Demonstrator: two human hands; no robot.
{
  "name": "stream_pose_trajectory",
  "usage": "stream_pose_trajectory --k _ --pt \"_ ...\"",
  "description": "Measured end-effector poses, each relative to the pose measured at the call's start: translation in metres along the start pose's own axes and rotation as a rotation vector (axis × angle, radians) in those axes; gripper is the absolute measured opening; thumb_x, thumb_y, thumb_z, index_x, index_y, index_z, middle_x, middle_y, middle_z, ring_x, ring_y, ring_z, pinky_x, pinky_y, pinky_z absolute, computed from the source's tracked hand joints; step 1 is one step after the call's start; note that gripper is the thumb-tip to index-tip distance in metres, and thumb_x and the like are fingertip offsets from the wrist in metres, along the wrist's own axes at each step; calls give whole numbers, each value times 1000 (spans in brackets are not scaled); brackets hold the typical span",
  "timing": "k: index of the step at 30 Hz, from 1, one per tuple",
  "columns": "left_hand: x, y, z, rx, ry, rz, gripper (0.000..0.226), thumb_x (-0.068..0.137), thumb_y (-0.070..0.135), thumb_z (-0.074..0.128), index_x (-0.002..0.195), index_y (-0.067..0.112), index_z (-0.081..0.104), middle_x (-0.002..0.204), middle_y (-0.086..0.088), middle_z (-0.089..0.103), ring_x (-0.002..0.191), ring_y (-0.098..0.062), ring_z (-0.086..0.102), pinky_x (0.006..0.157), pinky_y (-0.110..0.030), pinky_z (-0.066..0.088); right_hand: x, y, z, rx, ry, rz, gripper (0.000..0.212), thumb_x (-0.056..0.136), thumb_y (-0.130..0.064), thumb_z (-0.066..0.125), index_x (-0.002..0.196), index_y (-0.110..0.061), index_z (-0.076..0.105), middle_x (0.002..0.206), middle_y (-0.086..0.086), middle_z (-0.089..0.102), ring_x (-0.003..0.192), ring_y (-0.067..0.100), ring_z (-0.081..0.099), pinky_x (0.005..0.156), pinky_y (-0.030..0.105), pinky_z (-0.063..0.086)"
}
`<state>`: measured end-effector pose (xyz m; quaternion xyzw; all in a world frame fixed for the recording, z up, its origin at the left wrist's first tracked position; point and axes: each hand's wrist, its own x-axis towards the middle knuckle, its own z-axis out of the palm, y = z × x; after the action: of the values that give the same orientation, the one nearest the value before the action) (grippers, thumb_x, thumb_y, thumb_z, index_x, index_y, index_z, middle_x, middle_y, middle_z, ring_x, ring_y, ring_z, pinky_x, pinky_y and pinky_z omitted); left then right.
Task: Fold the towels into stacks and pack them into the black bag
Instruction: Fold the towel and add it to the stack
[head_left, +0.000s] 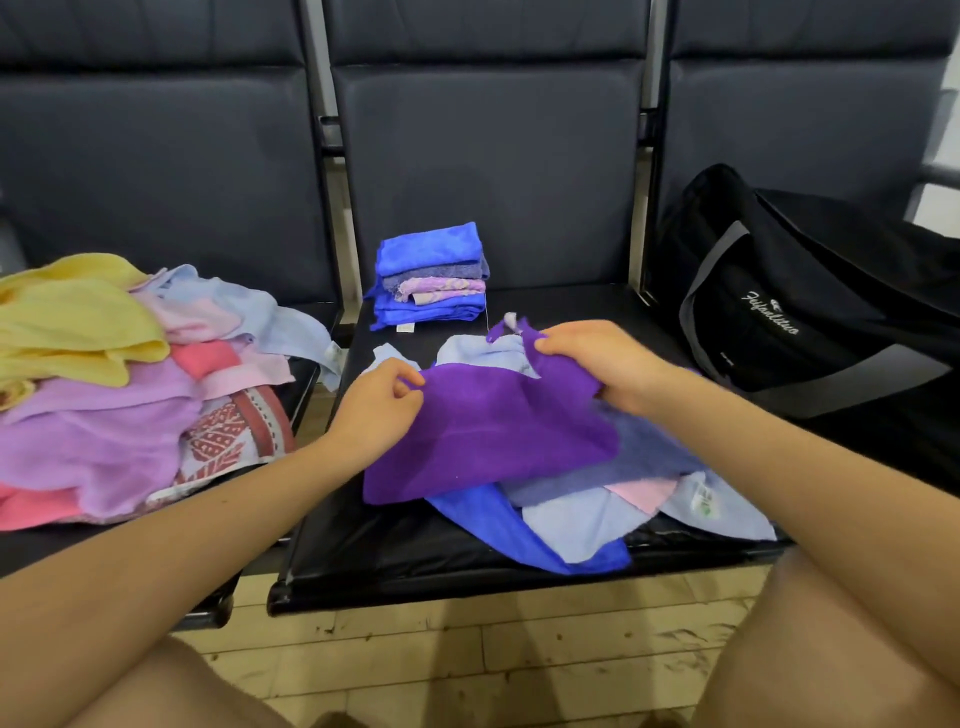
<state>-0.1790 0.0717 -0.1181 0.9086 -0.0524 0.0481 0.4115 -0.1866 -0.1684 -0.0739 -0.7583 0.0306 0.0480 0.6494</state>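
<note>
With both hands, left hand (382, 397) and right hand (605, 358), we pinch the purple towel (488, 431); loose towels (597, 504) underneath may drag along.

The black bag (810, 291) and the unfolded towel pile (104, 384) are cut off by the frame's right and left edges respectively; the purple towel (493, 431) hides the cloths beneath.

Two bare forearms, bare knees, no sleeves or jewellery visible.
</note>
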Motion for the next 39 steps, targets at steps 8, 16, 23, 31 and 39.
stream_pose_trajectory --k 8,16,23,31,39 --pt "10 14 21 63 -122 -7 21 91 13 52 76 25 61 71 -1 65 62 -11 56 74 -36 52 -1 27 26 -505 -190 -12 19 95 -15 50 98 -7 67 73 1 64 64 15 58 59 21 51" --pt "8 24 32 171 -181 24 27 91 37 60 75 18 68 74 2 68 75 -11 63 74 -30 50 17 47 -14 -692 85 183 29 84 -38 67 93 -11 58 77 2 55 69 19 54 64 30 45" --pt "12 26 42 174 -222 24 16 88 31 66 74 28 59 70 13 61 70 -5 57 65 -20 43 5 34 -8 -266 45 273 18 85 -27 69 82 -11 63 74 4 63 61 15 57 51 20 43" --pt "12 17 18 -448 -181 -329 21 98 23 46 88 14 62 80 -5 58 60 -14 51 56 -22 45 3 12 20 176 -127 71 18 94 -30 55 89 -18 67 87 3 70 81 15 61 75 28 45" --pt "6 10 19 -574 -276 -392 36 100 36 45 113 9 64 109 -13 69 90 -21 66 78 -30 53 1 32 47 -149 -173 -37 12 91 -8 59 86 -14 67 84 2 66 81 12 59 79 23 48"
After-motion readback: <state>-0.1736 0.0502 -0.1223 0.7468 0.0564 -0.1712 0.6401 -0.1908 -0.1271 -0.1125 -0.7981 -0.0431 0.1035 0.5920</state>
